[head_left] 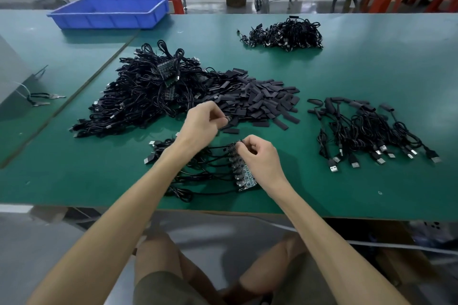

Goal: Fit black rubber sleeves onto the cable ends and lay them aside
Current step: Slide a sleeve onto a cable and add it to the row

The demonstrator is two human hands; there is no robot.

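A strip of small circuit boards (241,168) with black cables attached lies on the green table (347,193) in front of me. My right hand (257,156) pinches the far end of that strip. My left hand (202,124) pinches a black rubber sleeve (226,120) at the near edge of the loose sleeve pile (262,99). A big heap of unsleeved cables (143,96) lies to the left of the sleeves. Cables with sleeves fitted (366,129) are spread out at the right, USB plugs toward me.
Another bundle of black cables (285,34) sits far back on the table. A blue plastic bin (111,11) stands at the back left. Keys on a cord (42,99) lie at the left beside a grey box. The table's front edge runs just below my forearms.
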